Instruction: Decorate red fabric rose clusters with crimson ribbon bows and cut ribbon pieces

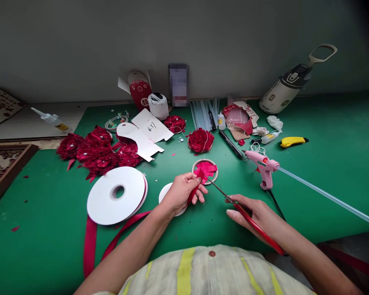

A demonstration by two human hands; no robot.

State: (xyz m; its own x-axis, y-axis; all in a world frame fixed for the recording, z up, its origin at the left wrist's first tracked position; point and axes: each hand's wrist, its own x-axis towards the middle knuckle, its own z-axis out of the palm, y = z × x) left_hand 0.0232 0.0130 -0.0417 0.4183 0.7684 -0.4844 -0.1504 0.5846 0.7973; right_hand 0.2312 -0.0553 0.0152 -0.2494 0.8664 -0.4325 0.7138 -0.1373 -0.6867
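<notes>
My left hand (184, 190) pinches a piece of red ribbon (193, 196) between thumb and fingers, above the green table. My right hand (252, 213) is wrapped round the red handles of a pair of scissors (258, 229), whose blades point up and left to the ribbon. Just beyond the fingertips lies a round ring (216, 177) with cut red ribbon pieces (207, 166) inside. A white disc (166, 191) is partly hidden under my left hand. Left of it stands a large white ribbon spool (103, 196) with red ribbon trailing towards me.
Red fabric flowers (95, 151) and white card (144, 133) lie to the left. A red flower (200, 140) sits behind the ring. At the right are a pink glue gun (266, 168), black marker (230, 144), yellow cutter (292, 141) and bottle (279, 96). A phone (178, 85) leans on the wall.
</notes>
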